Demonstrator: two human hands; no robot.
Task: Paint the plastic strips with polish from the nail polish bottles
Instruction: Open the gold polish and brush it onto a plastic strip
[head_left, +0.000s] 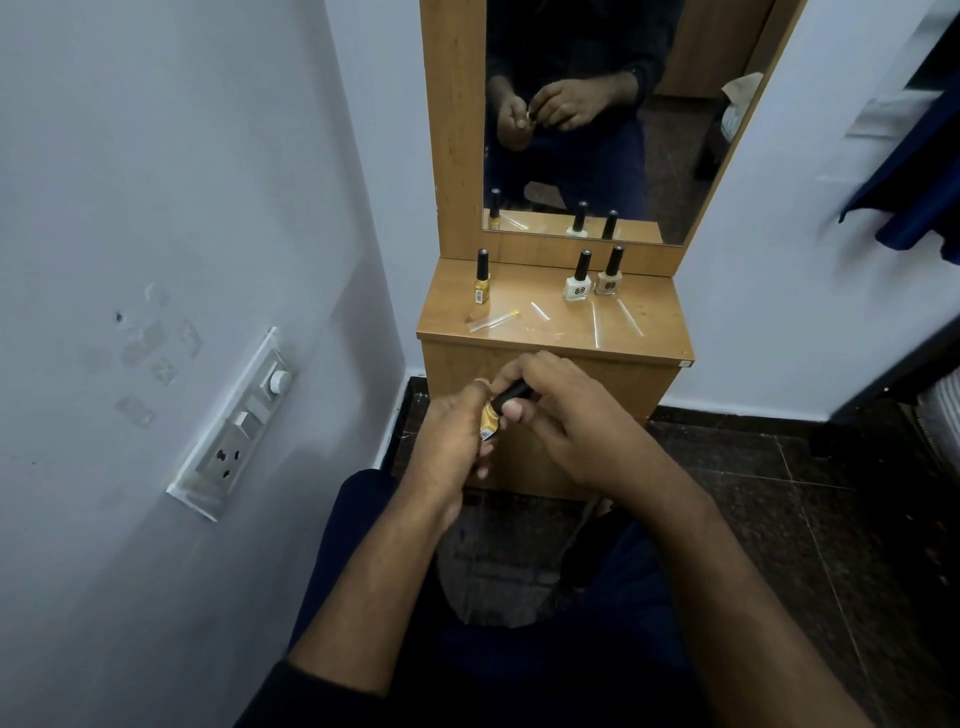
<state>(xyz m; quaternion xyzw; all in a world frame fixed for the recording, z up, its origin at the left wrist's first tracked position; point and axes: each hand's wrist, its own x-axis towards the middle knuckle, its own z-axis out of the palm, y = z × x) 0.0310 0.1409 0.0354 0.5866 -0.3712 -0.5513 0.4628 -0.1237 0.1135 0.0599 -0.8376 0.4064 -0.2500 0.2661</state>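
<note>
Both forearms converge below the dresser's (550, 345) front edge. Left hand (447, 436) wraps the gold nail polish bottle (490, 418), tilted; right hand (566, 415) pinches its black cap (511, 394). Judgement: twist cap slowly, hold bottle steady, wipe brush. 4 plastic strips (596, 325) lie near the front edge, 3 bottles (576, 283) behind.

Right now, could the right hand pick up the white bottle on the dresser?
Probably not yet: the right hand grips the black cap of the gold bottle held by the left hand. Nothing blocks the white bottle.
</note>
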